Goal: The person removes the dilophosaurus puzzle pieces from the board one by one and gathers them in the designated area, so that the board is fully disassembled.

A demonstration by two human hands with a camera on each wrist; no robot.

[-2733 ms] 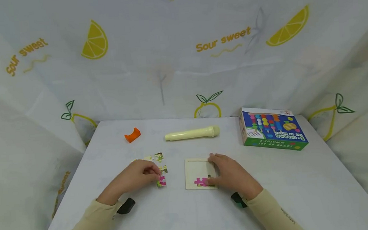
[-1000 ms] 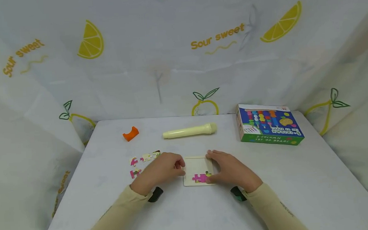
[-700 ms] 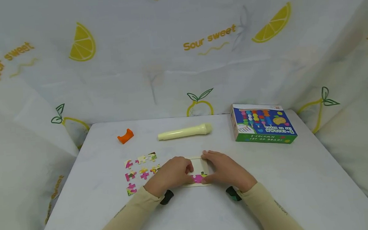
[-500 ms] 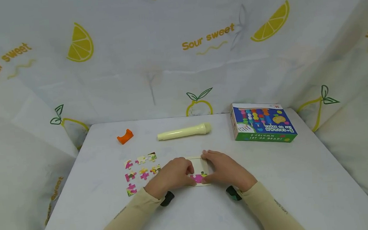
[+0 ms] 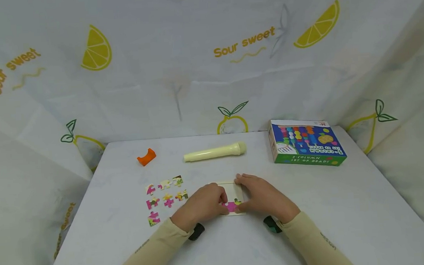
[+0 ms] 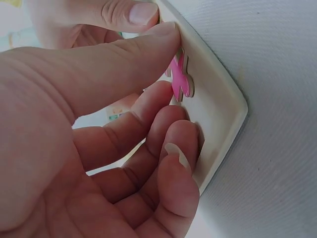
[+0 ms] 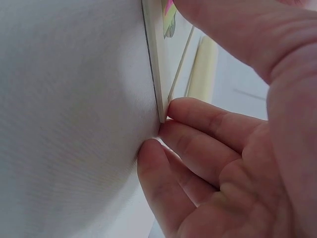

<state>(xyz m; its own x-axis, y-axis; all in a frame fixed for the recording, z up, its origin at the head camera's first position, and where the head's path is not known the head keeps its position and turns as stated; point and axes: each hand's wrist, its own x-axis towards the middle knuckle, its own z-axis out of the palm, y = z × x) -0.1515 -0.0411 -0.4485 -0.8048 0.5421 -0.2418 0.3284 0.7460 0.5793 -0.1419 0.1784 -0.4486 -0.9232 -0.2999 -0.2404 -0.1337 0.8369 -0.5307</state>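
Note:
A shallow cream puzzle tray (image 5: 233, 189) lies between both hands, with joined pink puzzle pieces (image 5: 233, 206) along its near side. My left hand (image 5: 205, 203) is over its near left part. In the left wrist view, the thumb and index finger pinch a pink puzzle piece (image 6: 179, 82) at the tray floor, the other fingers curled inside the rim. My right hand (image 5: 265, 194) grips the tray's right side, thumb over the near pieces and fingertips at the far corner. Parts of the tray and pieces are hidden beneath the hands.
Several loose puzzle pieces (image 5: 168, 200) lie in rows left of the tray. Behind stand an orange arched block (image 5: 146, 157), a pale yellow toy microphone (image 5: 215, 152) and a bead-set box (image 5: 307, 143) at the back right. A patterned cloth hangs behind the white table.
My left hand has moved right from the loose pieces to the tray, carrying a puzzle piece. My right hand keeps its hold on the tray. The head view has shifted slightly.

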